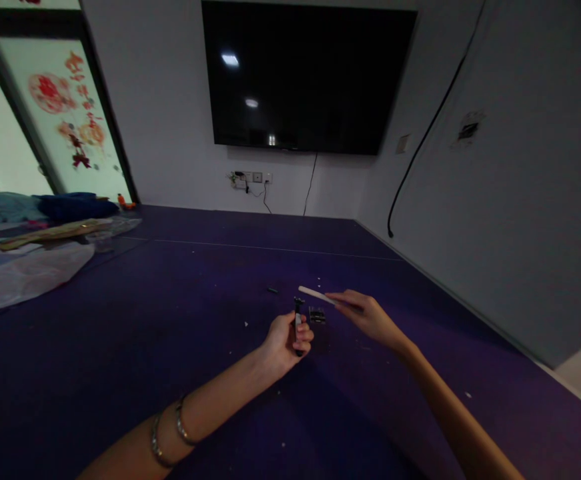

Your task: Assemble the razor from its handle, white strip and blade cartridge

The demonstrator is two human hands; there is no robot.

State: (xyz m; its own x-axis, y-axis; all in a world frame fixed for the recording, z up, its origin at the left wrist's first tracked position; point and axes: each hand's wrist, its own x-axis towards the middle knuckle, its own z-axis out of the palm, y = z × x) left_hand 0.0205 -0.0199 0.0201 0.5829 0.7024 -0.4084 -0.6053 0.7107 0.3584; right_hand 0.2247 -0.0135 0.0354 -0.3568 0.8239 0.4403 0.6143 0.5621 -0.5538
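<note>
My left hand [289, 337] is closed around the handle of a razor [298, 319], dark with a pale section. The razor stands nearly upright, its small dark head at the top. My right hand [359, 309] pinches a slim white stick with a rounded end [314, 293]. The stick points left, its tip just above and beside the razor head; whether they touch I cannot tell. Behind my left hand, a small dark flat piece with pale edges [317, 315] lies on the purple surface [195, 373]. A short dark green piece [272, 290] lies farther left.
Small white scraps [468, 395] are scattered over the surface. Clear plastic sheeting [40, 270] and folded blue cloth [76, 207] lie at the left. A black cable [423, 140] hangs down the right wall. A large television [310, 80] is mounted above wall sockets [257, 177].
</note>
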